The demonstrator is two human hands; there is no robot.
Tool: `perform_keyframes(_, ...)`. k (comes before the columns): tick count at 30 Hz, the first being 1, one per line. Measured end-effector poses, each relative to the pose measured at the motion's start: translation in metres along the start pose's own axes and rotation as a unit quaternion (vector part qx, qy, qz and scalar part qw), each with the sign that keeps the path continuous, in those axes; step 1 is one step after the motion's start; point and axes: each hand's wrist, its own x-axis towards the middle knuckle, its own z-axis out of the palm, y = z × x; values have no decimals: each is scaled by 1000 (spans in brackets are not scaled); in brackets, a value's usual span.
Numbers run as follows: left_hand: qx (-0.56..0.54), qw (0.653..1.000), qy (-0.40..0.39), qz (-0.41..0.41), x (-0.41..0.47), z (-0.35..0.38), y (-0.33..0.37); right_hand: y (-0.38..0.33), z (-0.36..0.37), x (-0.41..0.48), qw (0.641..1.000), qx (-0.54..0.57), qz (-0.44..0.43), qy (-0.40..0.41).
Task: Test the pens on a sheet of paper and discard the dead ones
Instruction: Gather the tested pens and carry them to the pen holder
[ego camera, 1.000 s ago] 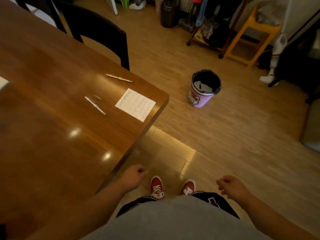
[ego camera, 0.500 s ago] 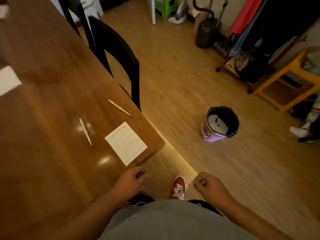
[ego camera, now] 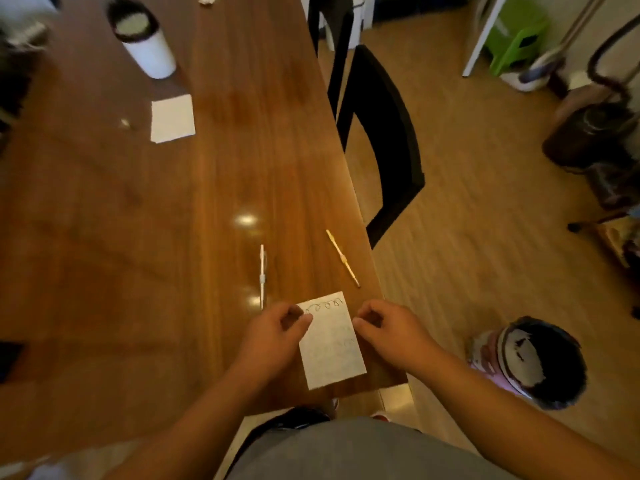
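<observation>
A small white sheet of paper with pen loops along its far edge lies at the near right corner of the wooden table. My left hand hovers at the sheet's left edge with fingers loosely curled, thumb and forefinger over its far left corner. At the sheet's right edge my right hand is loosely curled too. Neither hand holds a pen. A white pen lies just beyond my left hand. A yellow pen lies slanted near the table's right edge.
A pink waste bin with a black liner stands on the floor right of the table corner. A black chair is pushed against the table's right side. Farther back on the table are another white sheet and a white cylinder.
I have come up to the table and the view has swung left over it. Both hands rose from my sides to either edge of the sheet.
</observation>
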Motion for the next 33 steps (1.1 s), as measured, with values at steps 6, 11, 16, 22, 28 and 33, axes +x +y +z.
perform_keyframes(6, 115, 984, 126, -44, 84, -29, -18, -30, 8, 83, 992, -91, 33, 83)
perform_keyframes(11, 172, 974, 119, -80, 121, -33, -31, -41, 12, 125, 969, -203, 41, 136)
perform_keyframes(16, 187, 973, 123, -48, 124, -30, -34, -43, 17, 143, 958, -254, 38, 126)
perform_keyframes(22, 220, 966, 125, -55, 115, -25, -37, -42, 19, 144, 957, -270, 25, 99)
perform_keyframes(28, 61, 989, 100, -85, 88, -14, -33, -34, 7, 119, 982, -181, 19, 43)
perform_keyframes(33, -220, 961, 74, -151, 37, 7, -23, -22, -16, 66, 991, 85, 82, -69)
